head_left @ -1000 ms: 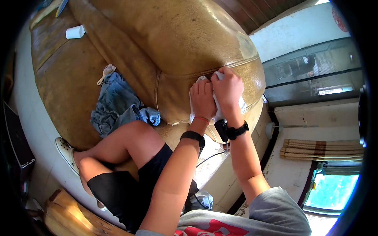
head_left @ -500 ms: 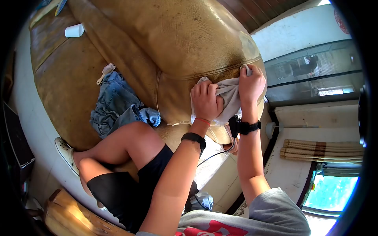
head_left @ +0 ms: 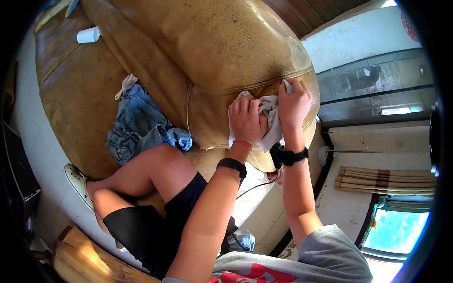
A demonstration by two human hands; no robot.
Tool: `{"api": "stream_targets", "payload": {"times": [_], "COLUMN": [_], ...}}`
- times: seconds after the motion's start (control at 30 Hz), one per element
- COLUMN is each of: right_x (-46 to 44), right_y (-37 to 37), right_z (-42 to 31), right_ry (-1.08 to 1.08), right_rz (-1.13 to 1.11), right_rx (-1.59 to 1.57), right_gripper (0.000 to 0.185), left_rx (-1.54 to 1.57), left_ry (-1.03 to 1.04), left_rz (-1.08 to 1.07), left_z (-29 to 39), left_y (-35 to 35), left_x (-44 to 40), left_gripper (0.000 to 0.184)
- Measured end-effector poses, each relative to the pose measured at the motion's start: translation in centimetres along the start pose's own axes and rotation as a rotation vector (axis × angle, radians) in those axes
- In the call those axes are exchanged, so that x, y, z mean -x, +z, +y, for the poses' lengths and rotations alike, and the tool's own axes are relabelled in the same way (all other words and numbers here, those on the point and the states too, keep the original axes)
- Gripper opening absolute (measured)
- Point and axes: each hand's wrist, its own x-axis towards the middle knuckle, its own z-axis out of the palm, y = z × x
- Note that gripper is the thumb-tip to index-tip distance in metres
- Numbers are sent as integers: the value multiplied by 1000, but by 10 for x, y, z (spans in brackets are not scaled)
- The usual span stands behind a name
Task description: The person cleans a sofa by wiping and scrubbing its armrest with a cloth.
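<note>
A light grey cloth (head_left: 270,109) is bunched between my two hands against the brown leather sofa (head_left: 226,47). My left hand (head_left: 246,118), with a red string and a black band on its wrist, is closed on the cloth's left part. The right hand (head_left: 295,103) is a fist around the other end, and a bit of cloth pokes out above its fingers. Both hands are just below a stitched seam on the rounded sofa end. A black device with a cable is strapped to my right wrist. My left palm's underside is hidden.
Crumpled blue jeans (head_left: 141,122) lie on the sofa near my bent knee, with a hairbrush (head_left: 126,86) beside them. Farther off is a white cup (head_left: 88,35) on its side. A wooden piece of furniture (head_left: 89,254) stands at the lower left.
My right hand has moved slightly left and down toward my left hand, and the cloth between them is more bunched. My left hand has stayed nearly in place.
</note>
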Motion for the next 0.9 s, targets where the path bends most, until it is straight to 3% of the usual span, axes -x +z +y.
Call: {"api": "stream_targets", "payload": {"times": [0.9], "right_x": [11], "right_y": [-1], "right_z": [-15], "right_ry": [-26], "right_rz": [-76], "right_rx": [-122], "right_gripper": [18], "left_rx": [-8], "left_ry": [-17], "left_rz": [-59], "left_z": [1], "left_y": [-5], "left_x": [1], "left_gripper": [34]}}
